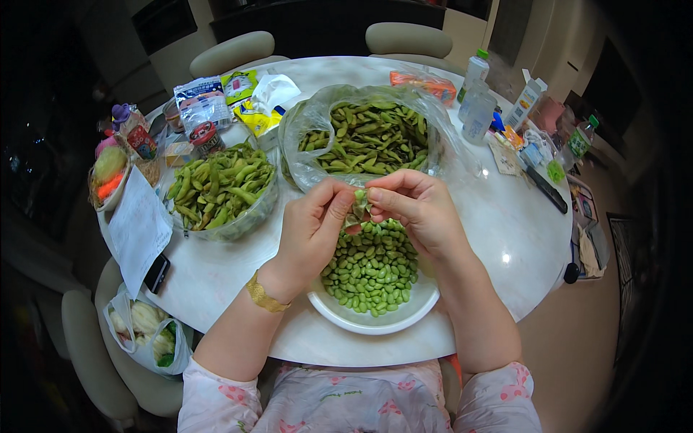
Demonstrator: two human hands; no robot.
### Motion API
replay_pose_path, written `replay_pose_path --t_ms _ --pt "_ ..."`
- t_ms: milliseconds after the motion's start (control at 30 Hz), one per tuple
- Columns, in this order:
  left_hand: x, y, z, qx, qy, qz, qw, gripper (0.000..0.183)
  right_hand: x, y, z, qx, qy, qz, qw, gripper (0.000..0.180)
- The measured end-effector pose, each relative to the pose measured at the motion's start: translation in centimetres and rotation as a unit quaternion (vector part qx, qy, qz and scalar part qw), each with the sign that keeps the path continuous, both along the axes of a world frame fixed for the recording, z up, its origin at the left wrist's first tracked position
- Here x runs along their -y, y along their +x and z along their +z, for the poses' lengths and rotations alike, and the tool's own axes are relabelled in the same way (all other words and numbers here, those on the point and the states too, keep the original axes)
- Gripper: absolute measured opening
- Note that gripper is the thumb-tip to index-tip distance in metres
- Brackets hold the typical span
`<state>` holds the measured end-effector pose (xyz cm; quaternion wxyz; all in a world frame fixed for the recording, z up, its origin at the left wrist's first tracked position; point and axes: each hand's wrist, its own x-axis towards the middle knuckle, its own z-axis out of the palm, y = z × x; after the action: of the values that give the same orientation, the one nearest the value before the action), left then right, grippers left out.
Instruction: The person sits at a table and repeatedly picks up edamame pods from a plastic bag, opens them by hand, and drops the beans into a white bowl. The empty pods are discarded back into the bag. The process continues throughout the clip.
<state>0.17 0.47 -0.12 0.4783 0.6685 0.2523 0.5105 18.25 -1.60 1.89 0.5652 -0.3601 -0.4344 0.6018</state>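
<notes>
Between my fingertips is a green soybean pod (359, 207), split and crumpled. My left hand (319, 214) pinches one side of it, and my right hand (419, 208) grips the other. Directly below them stands a white bowl (373, 325) with many shelled green soybeans (373, 270) in it. Beyond my hands, a clear plastic bag (303, 157) lies wide at the mouth, full of unshelled pods (373, 135). To the left, a clear plastic container (227, 233) is heaped with more pods (222, 187). My hands hide part of the bowl's far side.
Snack packets (203, 103) and a small tin (206, 138) crowd the table's far left. A paper sheet (141, 224) overhangs the left edge near a phone (157, 273). Bottles (476, 76) and a black-handled knife (547, 189) lie right. A shopping bag (146, 333) rests on a chair.
</notes>
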Motion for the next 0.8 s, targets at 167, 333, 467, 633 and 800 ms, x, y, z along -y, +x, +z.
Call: replay_pose_path --t_ms 167,333,467,633,800 --pt "0.1 0.0 0.0 -0.014 -0.002 0.019 1.000 0.023 0.2 -0.2 0.3 0.032 0.007 -0.011 0.999 0.015" --pt "0.1 -0.2 0.2 -0.020 -0.022 0.028 0.999 0.023 0.3 -0.6 0.2 0.055 0.020 0.004 0.998 0.016" --pt "0.1 -0.2 0.3 -0.008 -0.051 0.016 0.999 0.023 0.4 -0.7 0.4 0.071 0.008 -0.001 0.997 0.016" --pt "0.2 -0.2 0.5 0.002 -0.092 0.013 0.996 0.020 0.5 0.2 1.1 0.111 0.011 0.026 0.993 0.016" --pt "0.0 -0.8 1.0 -0.111 -0.095 -0.011 0.989 0.020 0.2 2.3 1.2 0.186 0.053 0.072 0.978 0.016"
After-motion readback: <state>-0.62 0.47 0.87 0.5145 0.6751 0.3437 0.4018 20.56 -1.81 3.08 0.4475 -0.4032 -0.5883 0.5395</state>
